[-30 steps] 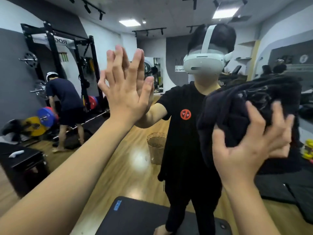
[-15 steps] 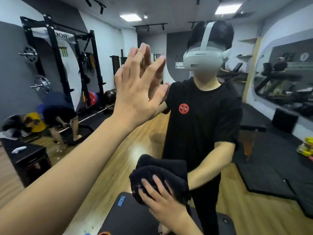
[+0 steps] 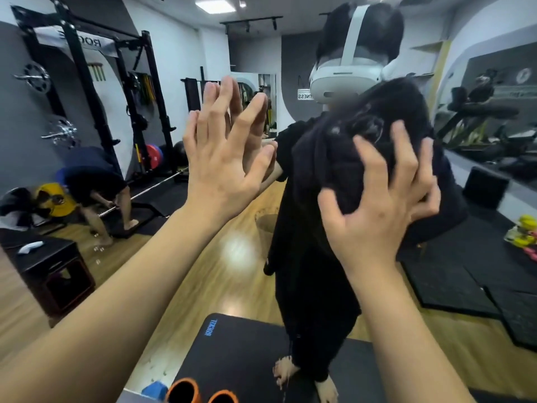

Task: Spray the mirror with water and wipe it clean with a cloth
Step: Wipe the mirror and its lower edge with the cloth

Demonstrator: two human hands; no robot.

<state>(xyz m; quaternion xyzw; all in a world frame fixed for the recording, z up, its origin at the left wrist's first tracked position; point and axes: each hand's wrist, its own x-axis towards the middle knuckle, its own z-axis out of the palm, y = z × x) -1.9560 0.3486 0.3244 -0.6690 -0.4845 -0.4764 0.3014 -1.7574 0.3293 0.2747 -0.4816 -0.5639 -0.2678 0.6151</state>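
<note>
1. Mirror [image 3: 232, 271]: fills nearly the whole view, upright, directly ahead of both hands. It shows the person's own reflection and the gym behind.
2. Right hand [image 3: 377, 210]: fingers spread and curled into a bunched dark cloth [image 3: 343, 164], pressing it flat against the glass. The grip is grasping the cloth; the cloth lies between palm and mirror, at upper right of the view, roughly at the height of the reflected head.
3. Left hand [image 3: 223, 158]: released, fingers straight and spread, holding nothing. It is raised at the glass and appears to meet its own reflection fingertip to fingertip, so I judge it is braced on the mirror. It sits just to the left of the cloth, at about the same height.
4. Key relation: the cloth is already on the surface, so the wipe runs along the plane of the glass, not toward it. Unwiped area lies mostly below and left of the cloth. The left palm blocks a straight leftward pass.
5. Judgement: wiping stage, spraying apparently done; no spray bottle in view. Small droplets or specks show on the lower glass, near the reflected floor.
6. Risk: the braced palm may leave prints needing a further pass.
</note>
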